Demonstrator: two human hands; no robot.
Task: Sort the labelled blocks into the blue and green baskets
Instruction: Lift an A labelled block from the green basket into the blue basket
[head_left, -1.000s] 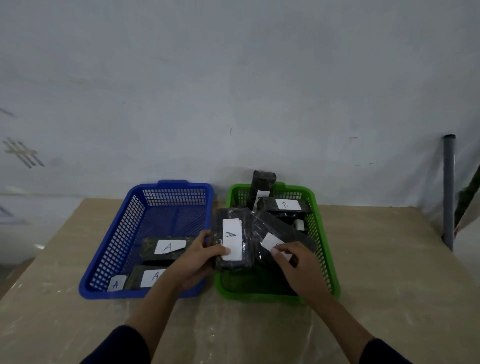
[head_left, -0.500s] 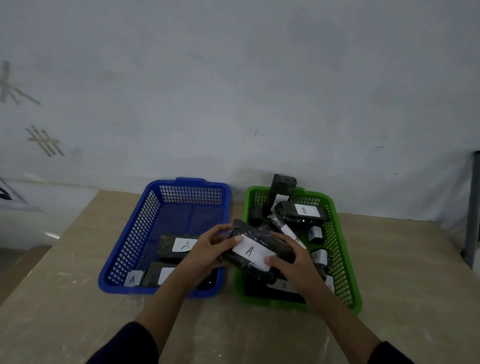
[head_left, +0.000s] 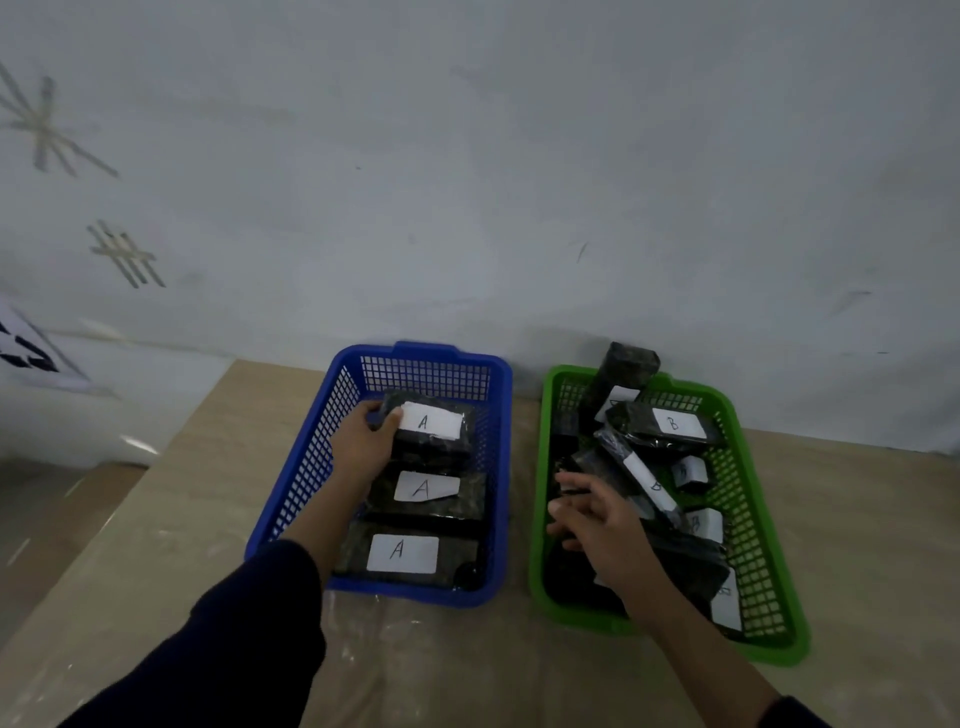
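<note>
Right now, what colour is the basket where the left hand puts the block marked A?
Blue. The left hand holds the block inside the blue basket, clearest in the head view.

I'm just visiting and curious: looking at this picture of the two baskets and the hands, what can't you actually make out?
- Head view: the right hand is motion-blurred over the green basket, so whether it holds anything cannot be told.
- Several small labels in the green basket are too dim and tilted to read.
- Blocks low in the green pile are covered by upper blocks and the right forearm.
- Part of the left hand lies behind the block it grips in the blue basket.
</note>
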